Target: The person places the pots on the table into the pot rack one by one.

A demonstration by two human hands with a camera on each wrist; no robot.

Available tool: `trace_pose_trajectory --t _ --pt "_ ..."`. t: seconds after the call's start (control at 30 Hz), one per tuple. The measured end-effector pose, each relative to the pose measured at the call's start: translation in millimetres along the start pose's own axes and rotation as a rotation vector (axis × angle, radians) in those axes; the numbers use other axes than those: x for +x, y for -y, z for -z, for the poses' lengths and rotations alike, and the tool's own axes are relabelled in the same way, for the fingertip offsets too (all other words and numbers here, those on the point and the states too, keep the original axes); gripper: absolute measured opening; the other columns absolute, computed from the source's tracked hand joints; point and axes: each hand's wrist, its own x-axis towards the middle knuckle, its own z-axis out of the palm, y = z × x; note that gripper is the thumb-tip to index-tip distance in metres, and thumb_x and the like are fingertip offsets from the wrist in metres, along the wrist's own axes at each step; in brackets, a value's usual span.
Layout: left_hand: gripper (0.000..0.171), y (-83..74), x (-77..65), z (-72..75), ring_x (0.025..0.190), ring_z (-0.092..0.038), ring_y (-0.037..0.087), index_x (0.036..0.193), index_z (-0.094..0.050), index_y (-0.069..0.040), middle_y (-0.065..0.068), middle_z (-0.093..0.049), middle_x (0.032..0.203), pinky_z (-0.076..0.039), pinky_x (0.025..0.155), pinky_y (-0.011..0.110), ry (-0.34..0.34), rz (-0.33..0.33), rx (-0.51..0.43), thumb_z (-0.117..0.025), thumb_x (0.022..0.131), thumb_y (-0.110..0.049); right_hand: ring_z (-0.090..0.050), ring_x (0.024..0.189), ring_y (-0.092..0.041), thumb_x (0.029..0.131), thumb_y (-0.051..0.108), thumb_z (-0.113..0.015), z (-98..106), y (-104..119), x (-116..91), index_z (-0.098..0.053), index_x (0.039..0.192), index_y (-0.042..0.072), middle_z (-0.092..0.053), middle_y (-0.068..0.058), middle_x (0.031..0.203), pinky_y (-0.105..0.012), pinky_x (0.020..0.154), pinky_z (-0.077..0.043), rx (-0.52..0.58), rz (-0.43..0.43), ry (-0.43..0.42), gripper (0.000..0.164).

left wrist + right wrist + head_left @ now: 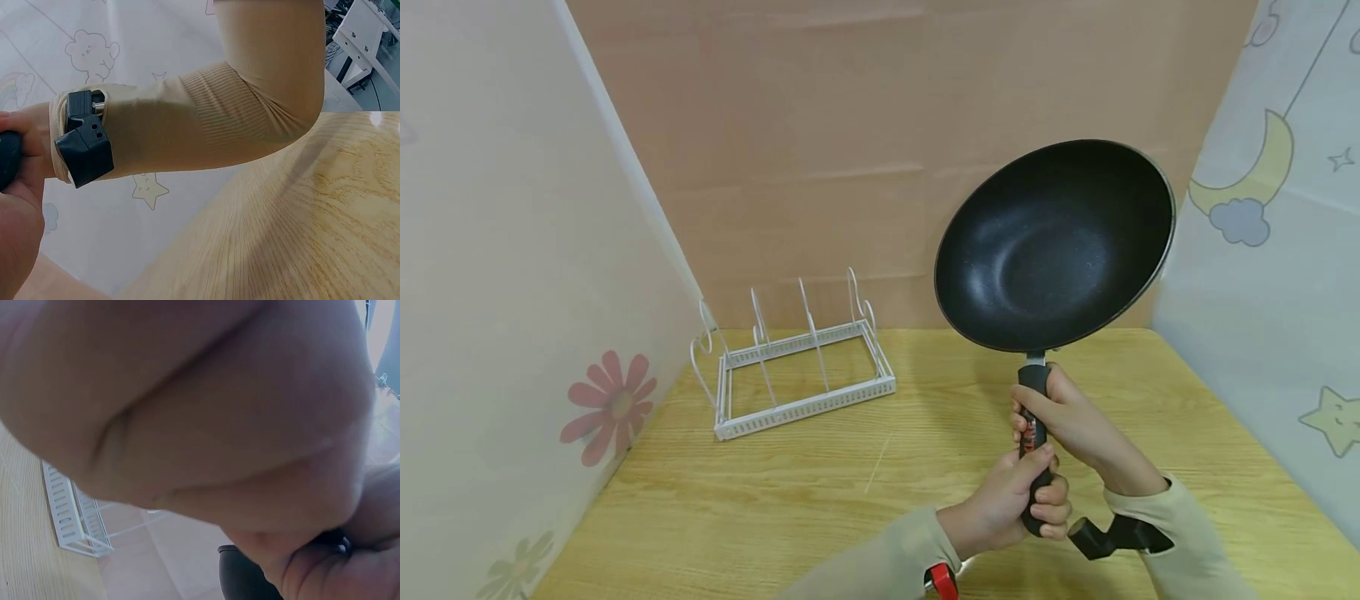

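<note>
Two hands on one handle, dark pan held up

The dark pan (pixel 1054 246) fills the upper right of the head view, its inside turned to the camera and its handle (pixel 1034 379) pointing down the frame. It appears to be held up off the worktop (pixel 790 500). The right hand (pixel 1075 417) grips the handle's upper part, close below the bowl, with the thumb across the front. The left hand (pixel 1000 504) grips the lower part, its fingers wrapped round near the end. A white rack (pixel 808 407) with upright wire loops stands on the worktop left of centre, well apart from the pan.

The pan looks stiff and probably top-heavy: the wide bowl sits far out from the hands and would likely tip or twist a loose grip. The handle seems the right place to hold, with one hand near the bowl for control and the other lower for leverage. The smooth, dark inside looks slippery and perhaps easy to scratch, making the bowl a poorer hold.
</note>
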Motion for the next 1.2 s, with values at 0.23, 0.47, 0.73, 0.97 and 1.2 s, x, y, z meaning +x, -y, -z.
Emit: trace_pose_trajectory --t 0.23,0.47,0.73,0.97,1.2 --pt "0.029 -1.6 -5.8 3.9 0.046 -0.028 0.001 0.082 -0.039 -0.024 -0.012 -0.032 0.056 -0.027 0.048 0.019 0.028 -0.055 0.006 -0.034 0.109 -0.035 -0.057 0.061 -0.01 0.106 0.006 -0.043 -9 2 7 -0.028 0.107 -0.007 -0.053 -0.001 0.075 -0.027 0.058 -0.056 -0.044 0.007 -0.001 0.021" --pt "0.031 -3.0 -13.5 8.9 0.045 -0.027 0.001 0.082 -0.039 -0.024 -0.013 -0.034 0.057 -0.028 0.048 0.019 0.079 -0.122 0.011 -0.03 0.11 -0.035 -0.059 0.057 -0.016 0.106 0.003 -0.042 -21 6 14 -0.028 0.109 -0.007 -0.053 -0.006 0.072 -0.032 0.056 -0.056 -0.13 0.024 -0.009 0.017" --pt "0.029 -3.6 -21.4 13.8 0.046 -0.029 0.0 0.086 -0.041 -0.026 -0.015 -0.034 0.058 -0.029 0.048 0.018 0.15 -0.198 0.01 -0.029 0.11 -0.036 -0.058 0.053 -0.018 0.103 0.001 -0.043 -34 11 21 -0.026 0.108 -0.006 -0.053 -0.011 0.069 -0.032 0.054 -0.055 -0.152 -0.035 -0.03 0.019" --pt "0.028 -6.5 -27.2 14.7 0.047 -0.028 -0.001 0.088 -0.043 -0.028 -0.015 -0.034 0.06 -0.028 0.049 0.018 0.169 -0.235 -0.012 -0.029 0.11 -0.039 -0.058 0.052 -0.02 0.103 0.003 -0.045 -43 17 27 -0.029 0.107 -0.005 -0.054 -0.012 0.07 -0.033 0.052 -0.055 -0.173 -0.081 -0.055 0.019" --pt "0.026 -6.7 -30.4 13.4 0.045 -0.024 0.001 0.09 -0.047 -0.031 -0.015 -0.033 0.059 -0.027 0.047 0.018 0.184 -0.299 -0.016 -0.033 0.109 -0.042 -0.057 0.055 -0.019 0.103 0.006 -0.048 -51 22 32 -0.03 0.108 -0.005 -0.053 -0.014 0.076 -0.035 0.052 -0.055 -0.176 -0.112 -0.062 0.022"
